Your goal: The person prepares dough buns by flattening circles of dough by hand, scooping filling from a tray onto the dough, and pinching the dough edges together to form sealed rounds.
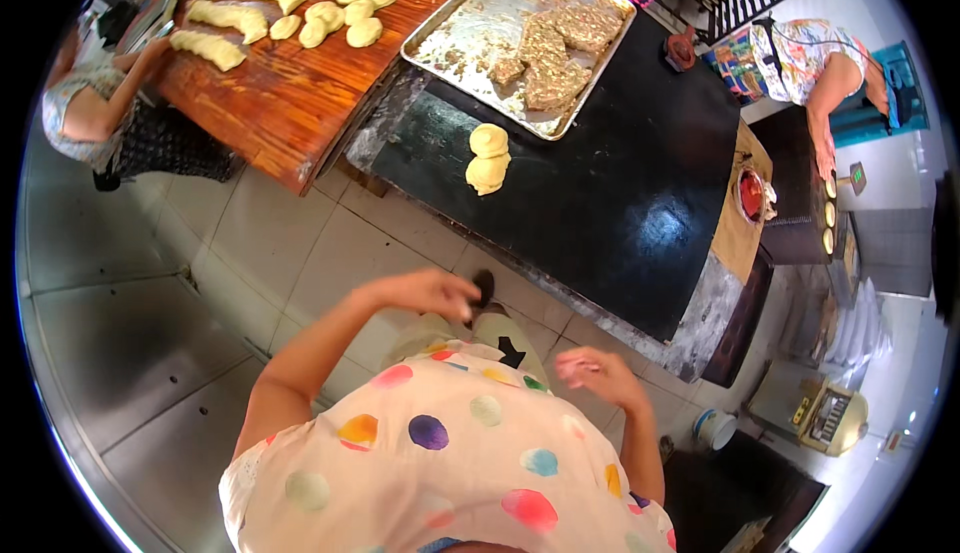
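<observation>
My left hand (437,294) hangs in the air in front of my body, with loosely bent fingers and nothing in them. To the right, my right hand (597,371) is also raised and empty, its fingers loosely curled and apart. Both are short of the black worktable (600,203) and touch nothing. On that table, a few round pieces of pale dough (487,175) lie in a short row touching each other. Behind them stands a metal baking tray (478,101) holding a brown, crumbly mass (555,58), with pale crumbs on its left part.
A wooden table (290,123) at the left bears several dough rounds (363,33) and dough strips (228,20). One person (85,118) is at its left; another (800,58) works at the far right. A red-filled bowl (750,196) sits on the black table's right end.
</observation>
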A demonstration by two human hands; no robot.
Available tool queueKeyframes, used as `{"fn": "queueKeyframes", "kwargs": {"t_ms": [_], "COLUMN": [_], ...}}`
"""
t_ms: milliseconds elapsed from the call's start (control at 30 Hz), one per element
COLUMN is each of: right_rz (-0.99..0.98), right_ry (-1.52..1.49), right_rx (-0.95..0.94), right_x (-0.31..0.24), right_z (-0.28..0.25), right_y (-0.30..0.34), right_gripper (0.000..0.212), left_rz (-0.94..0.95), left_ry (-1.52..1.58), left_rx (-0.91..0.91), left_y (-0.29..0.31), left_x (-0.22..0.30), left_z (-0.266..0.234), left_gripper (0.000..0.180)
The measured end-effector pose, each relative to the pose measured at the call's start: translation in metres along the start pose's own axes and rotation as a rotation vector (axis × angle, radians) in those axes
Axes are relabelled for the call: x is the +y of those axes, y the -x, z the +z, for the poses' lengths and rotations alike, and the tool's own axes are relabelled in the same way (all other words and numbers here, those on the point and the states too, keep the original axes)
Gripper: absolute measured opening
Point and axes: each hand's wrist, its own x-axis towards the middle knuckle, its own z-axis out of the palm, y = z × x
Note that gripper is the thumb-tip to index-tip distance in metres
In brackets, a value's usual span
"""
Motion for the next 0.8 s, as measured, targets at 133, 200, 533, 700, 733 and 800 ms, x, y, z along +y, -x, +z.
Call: {"fn": "queueKeyframes", "kwargs": {"t_ms": [133, 200, 533, 700, 733, 800], "right_rz": [0.055, -0.006, -0.178, -0.066, -0.068, -0.054], "right_ry": [0.057, 0.115, -0.074, -0.358, -0.376, -0.460], "right_rx": [0.384, 0.382, 0.405, 0.591, 0.648, 0.742], "right_x": [0.008, 0.011, -0.034, -0.029, -0.030, -0.031], "right_z": [-0.028, -0.029, -0.023, -0.020, -0.019, -0.009], "right_y": [-0.032, -0.066, -0.185, -0.199, -0.201, -0.204], "right_gripper": [0.025, 0.024, 0.022, 0.022, 0.023, 0.025], "left_rz": [0.216, 0.201, -0.182, -0.146, -0.055, 0.136], "left_ry": [0.068, -0.100, 0.512, 0.123, -0.010, -0.473], "left_rx": [0.643, 0.939, 0.927, 0.801, 0.837, 0.902], "left_y": [-0.101, -0.146, -0.245, -0.240, -0.243, -0.243], "left_x": [-0.010, -0.016, -0.005, 0.002, -0.001, 0.008], "left_z": [-0.073, -0.116, -0.190, -0.210, -0.208, -0.183], "left_gripper": [0.039, 0.033, 0.043, 0.036, 0.036, 0.034]}}
